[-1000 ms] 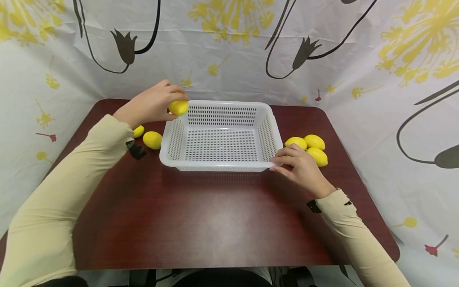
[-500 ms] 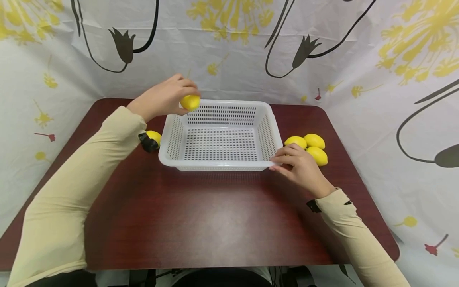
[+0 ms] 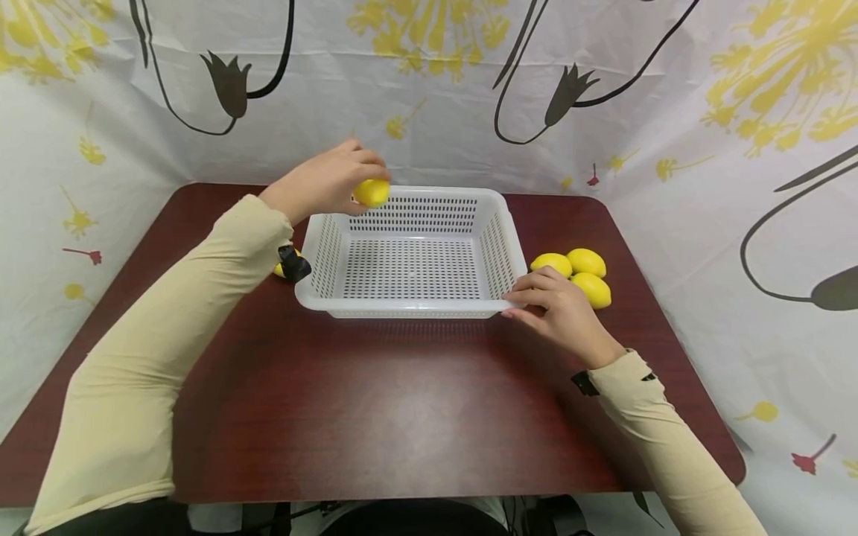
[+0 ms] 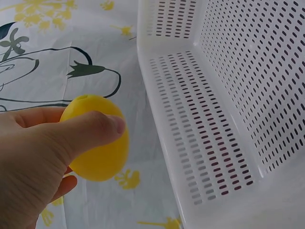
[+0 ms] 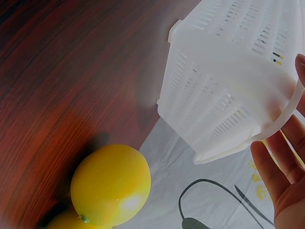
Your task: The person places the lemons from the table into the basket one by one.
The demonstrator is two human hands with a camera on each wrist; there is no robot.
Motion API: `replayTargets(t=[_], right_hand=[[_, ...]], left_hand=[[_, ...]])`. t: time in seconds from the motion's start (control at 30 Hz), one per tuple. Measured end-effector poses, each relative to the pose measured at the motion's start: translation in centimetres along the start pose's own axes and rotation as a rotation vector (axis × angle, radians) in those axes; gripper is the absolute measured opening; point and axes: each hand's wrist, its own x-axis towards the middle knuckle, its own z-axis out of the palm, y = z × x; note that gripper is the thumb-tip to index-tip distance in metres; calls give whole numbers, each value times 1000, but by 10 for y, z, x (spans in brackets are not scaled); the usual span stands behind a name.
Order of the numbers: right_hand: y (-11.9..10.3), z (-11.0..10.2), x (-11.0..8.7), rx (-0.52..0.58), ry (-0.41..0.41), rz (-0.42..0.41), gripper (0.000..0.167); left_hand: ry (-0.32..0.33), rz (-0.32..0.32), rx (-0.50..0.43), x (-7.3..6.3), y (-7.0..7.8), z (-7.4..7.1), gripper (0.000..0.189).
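Observation:
My left hand point(image 3: 330, 181) pinches a yellow lemon point(image 3: 372, 193) above the back left rim of a white perforated plastic basket point(image 3: 412, 305). In the left wrist view, the thumb lies across this lemon point(image 4: 97, 160), beside the basket wall point(image 4: 200, 129). My right hand point(image 3: 559, 309) grips the basket's near right corner, fingers and thumb at the rim. No lemon lies inside the basket. Several lemons point(image 3: 590, 290) sit on the table just beyond the right hand. Another lemon point(image 3: 278, 270) at the basket's left side is mostly hidden behind the left wrist.
The dark red wooden table point(image 3: 402, 417) carries everything. White cloth with printed flowers point(image 3: 442, 112) hangs around its back and sides. Black wrist cameras point(image 3: 293, 264) sit on both wrists, the left one overlapping the basket's left rim in the head view.
The left hand has carried the lemon rightward, from the basket's back left corner to farther along the back rim. Its wrist now covers more of the left lemons. The right hand stays put.

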Motion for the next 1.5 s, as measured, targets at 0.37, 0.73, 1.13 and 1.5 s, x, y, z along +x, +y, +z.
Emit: replayTargets(t=[0.37, 0.73, 1.13, 1.5], right_hand=[[1, -1, 0, 6, -8, 3, 55], [1, -1, 1, 5, 2, -4, 55], [2, 0, 2, 15, 15, -18, 54], [2, -1, 1, 14, 16, -19, 54]], left_hand=[[-21, 12, 11, 14, 7, 0, 53], [-16, 55, 6, 30, 12, 5, 49], [-35, 70, 23, 49, 18, 7, 54], [-51, 80, 30, 70, 25, 8, 51]])
